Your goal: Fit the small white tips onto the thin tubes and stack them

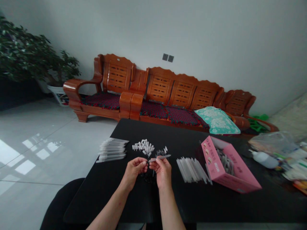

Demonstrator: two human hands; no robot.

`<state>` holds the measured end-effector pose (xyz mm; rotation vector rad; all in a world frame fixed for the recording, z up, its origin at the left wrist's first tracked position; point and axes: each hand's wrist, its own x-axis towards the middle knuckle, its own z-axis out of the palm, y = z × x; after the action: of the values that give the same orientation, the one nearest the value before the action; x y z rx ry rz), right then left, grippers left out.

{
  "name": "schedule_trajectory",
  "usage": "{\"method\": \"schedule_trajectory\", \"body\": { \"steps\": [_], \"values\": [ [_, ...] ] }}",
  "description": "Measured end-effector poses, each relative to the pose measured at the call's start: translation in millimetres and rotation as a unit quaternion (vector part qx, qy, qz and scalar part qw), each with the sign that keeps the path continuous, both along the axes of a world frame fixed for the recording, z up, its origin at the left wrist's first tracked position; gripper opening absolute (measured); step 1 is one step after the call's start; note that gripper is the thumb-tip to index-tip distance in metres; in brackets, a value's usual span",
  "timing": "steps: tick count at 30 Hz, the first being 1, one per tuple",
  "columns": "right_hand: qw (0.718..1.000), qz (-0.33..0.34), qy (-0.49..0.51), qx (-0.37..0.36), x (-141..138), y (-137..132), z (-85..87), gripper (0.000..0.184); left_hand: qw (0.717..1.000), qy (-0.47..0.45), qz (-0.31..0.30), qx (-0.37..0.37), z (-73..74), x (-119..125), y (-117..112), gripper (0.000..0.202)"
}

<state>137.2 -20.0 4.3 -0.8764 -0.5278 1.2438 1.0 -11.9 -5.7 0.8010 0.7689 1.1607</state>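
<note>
Both hands meet over the middle of a black table. My right hand pinches a thin pale pen barrel that points up and to the right. My left hand has its fingers closed at the barrel's left end, on something too small to make out. Behind the hands lie a heap of small white caps and a few dark thin parts. A stack of finished white pens lies at the left. A row of clear tubes lies at the right.
An open pink box holding more pen parts stands right of the tubes. Further right are a white bottle, a plastic bag and mixed clutter. A wooden sofa and a potted plant stand beyond the table.
</note>
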Motion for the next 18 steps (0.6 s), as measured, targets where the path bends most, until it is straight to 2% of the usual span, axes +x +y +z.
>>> {"method": "schedule_trajectory", "body": {
  "steps": [8, 18],
  "values": [
    [1.0, -0.001, -0.019, 0.004, -0.9, 2.9, -0.9, 0.026, 1.0, 0.021, 0.004, 0.016, 4.6, 0.8, 2.2, 0.025],
    [0.999, -0.018, -0.038, -0.005, -2.7, 3.0, -0.4, 0.028, 0.997, 0.06, 0.041, 0.015, 8.7, 3.6, 3.6, 0.028]
  ]
}}
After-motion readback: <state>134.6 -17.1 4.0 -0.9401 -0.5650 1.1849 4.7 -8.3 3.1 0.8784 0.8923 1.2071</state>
